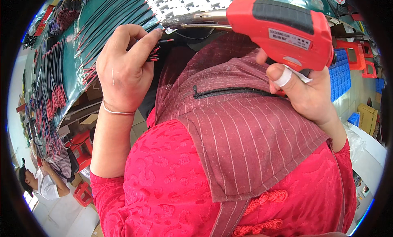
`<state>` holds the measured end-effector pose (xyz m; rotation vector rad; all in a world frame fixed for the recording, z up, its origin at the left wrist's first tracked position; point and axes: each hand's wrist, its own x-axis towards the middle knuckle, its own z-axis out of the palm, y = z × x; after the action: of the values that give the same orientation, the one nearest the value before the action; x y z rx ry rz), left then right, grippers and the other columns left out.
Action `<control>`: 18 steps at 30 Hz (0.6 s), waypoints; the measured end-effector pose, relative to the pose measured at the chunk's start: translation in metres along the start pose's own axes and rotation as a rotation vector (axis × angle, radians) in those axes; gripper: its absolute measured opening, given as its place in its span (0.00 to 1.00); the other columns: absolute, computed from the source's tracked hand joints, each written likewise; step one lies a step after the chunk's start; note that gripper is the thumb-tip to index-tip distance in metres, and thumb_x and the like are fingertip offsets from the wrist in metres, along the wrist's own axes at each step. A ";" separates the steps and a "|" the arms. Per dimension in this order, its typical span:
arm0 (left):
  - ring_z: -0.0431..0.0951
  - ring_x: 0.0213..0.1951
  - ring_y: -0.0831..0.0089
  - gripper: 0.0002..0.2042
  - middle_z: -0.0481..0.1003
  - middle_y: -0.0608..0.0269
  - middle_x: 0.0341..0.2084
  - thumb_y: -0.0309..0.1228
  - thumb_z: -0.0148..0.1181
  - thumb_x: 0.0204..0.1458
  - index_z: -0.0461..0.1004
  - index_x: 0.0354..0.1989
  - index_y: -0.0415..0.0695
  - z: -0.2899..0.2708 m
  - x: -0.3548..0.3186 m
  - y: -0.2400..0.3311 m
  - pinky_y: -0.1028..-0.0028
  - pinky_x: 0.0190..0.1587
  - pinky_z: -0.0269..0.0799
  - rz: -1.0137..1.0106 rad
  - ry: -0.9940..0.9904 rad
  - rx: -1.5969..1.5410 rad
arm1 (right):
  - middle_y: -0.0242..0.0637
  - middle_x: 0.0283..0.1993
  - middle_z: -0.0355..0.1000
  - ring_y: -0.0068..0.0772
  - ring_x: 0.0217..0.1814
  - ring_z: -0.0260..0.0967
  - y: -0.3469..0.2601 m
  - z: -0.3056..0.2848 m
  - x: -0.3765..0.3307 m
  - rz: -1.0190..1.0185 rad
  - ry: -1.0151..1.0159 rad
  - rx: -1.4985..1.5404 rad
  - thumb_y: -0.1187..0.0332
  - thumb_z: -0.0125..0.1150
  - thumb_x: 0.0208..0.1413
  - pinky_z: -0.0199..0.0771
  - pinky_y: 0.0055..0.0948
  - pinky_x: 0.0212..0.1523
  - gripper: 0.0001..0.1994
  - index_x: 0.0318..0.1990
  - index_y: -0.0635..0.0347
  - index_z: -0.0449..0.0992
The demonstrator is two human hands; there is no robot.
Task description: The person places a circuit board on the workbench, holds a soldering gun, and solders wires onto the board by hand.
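Note:
My left hand (125, 71) is raised at the table's edge, its thumb and forefinger closed in a pinch on a thin wire beside the soldering gun's tip. What lies between the fingertips is mostly hidden. Red wire ends (154, 54) show just past the hand. My right hand (303, 89) is wrapped round the handle of a red and black soldering gun (282, 32), with white tape on the thumb. The gun's metal barrel (200, 18) points left, and its tip almost meets my left fingertips.
Black wires with red ends (112, 18) lie in rows on the green table (88, 22); more bundles (53, 89) hang at the left. A white sheet of small metal parts (184, 1) lies at the far side. Red stools (356, 54) and a blue crate (339, 75) stand right. Another person (47, 183) sits lower left.

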<state>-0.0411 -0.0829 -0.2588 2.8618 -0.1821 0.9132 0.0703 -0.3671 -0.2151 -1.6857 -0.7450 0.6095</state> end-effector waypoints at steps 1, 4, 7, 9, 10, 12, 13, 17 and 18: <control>0.75 0.29 0.67 0.22 0.72 0.65 0.30 0.16 0.62 0.29 0.81 0.38 0.47 0.000 0.000 0.000 0.70 0.28 0.70 -0.003 0.000 0.000 | 0.39 0.43 0.76 0.21 0.28 0.69 0.001 -0.001 -0.001 0.006 -0.007 -0.026 0.70 0.62 0.59 0.71 0.21 0.29 0.12 0.48 0.65 0.74; 0.76 0.30 0.66 0.19 0.73 0.61 0.30 0.13 0.63 0.38 0.82 0.40 0.46 -0.004 0.001 0.003 0.72 0.32 0.72 -0.042 -0.049 -0.004 | 0.36 0.40 0.75 0.20 0.28 0.69 0.002 -0.004 0.001 -0.002 -0.041 -0.052 0.70 0.62 0.59 0.70 0.20 0.29 0.12 0.48 0.65 0.74; 0.74 0.29 0.67 0.22 0.72 0.65 0.30 0.16 0.62 0.29 0.81 0.38 0.47 0.000 -0.001 -0.001 0.70 0.28 0.70 -0.002 0.006 -0.007 | 0.36 0.40 0.74 0.20 0.28 0.69 -0.001 0.002 0.001 -0.010 -0.004 0.012 0.71 0.62 0.60 0.70 0.20 0.28 0.12 0.48 0.65 0.73; 0.74 0.29 0.67 0.22 0.72 0.65 0.30 0.16 0.62 0.29 0.81 0.38 0.47 0.000 0.000 -0.001 0.70 0.28 0.70 0.000 0.003 -0.004 | 0.37 0.41 0.74 0.20 0.28 0.69 0.004 -0.001 0.001 -0.038 -0.014 -0.017 0.70 0.61 0.60 0.70 0.20 0.28 0.12 0.49 0.65 0.73; 0.74 0.29 0.67 0.22 0.72 0.65 0.30 0.16 0.62 0.29 0.81 0.38 0.47 0.000 0.000 -0.001 0.70 0.28 0.70 0.002 0.000 -0.001 | 0.38 0.42 0.74 0.20 0.28 0.69 0.006 -0.002 0.001 -0.067 -0.025 -0.046 0.70 0.61 0.60 0.70 0.20 0.28 0.13 0.49 0.65 0.73; 0.74 0.29 0.67 0.22 0.72 0.65 0.30 0.16 0.62 0.29 0.81 0.38 0.47 0.000 0.000 -0.001 0.70 0.28 0.70 0.000 -0.002 -0.007 | 0.40 0.43 0.74 0.20 0.28 0.69 0.006 -0.002 0.000 -0.074 -0.007 -0.037 0.70 0.61 0.60 0.70 0.20 0.28 0.14 0.51 0.65 0.72; 0.74 0.29 0.67 0.22 0.72 0.65 0.30 0.16 0.62 0.29 0.81 0.38 0.47 0.000 0.000 -0.001 0.70 0.28 0.70 -0.001 -0.003 -0.014 | 0.41 0.45 0.74 0.20 0.29 0.69 0.005 -0.003 0.000 -0.082 0.011 -0.029 0.70 0.61 0.60 0.70 0.19 0.29 0.15 0.52 0.65 0.72; 0.75 0.29 0.67 0.22 0.72 0.65 0.30 0.16 0.62 0.29 0.81 0.39 0.47 0.001 -0.001 -0.002 0.70 0.28 0.70 0.003 -0.008 -0.009 | 0.43 0.47 0.74 0.20 0.29 0.69 0.001 0.000 0.000 -0.027 0.028 0.012 0.69 0.61 0.60 0.71 0.20 0.29 0.17 0.54 0.65 0.70; 0.75 0.29 0.67 0.22 0.72 0.65 0.30 0.16 0.62 0.29 0.81 0.39 0.47 0.001 -0.001 -0.003 0.70 0.28 0.70 0.007 -0.004 -0.009 | 0.43 0.47 0.74 0.20 0.29 0.69 0.004 0.002 0.000 -0.045 0.028 0.032 0.69 0.61 0.60 0.71 0.20 0.29 0.18 0.55 0.66 0.70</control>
<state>-0.0411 -0.0805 -0.2604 2.8571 -0.1959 0.9060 0.0694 -0.3665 -0.2194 -1.6411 -0.7473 0.5621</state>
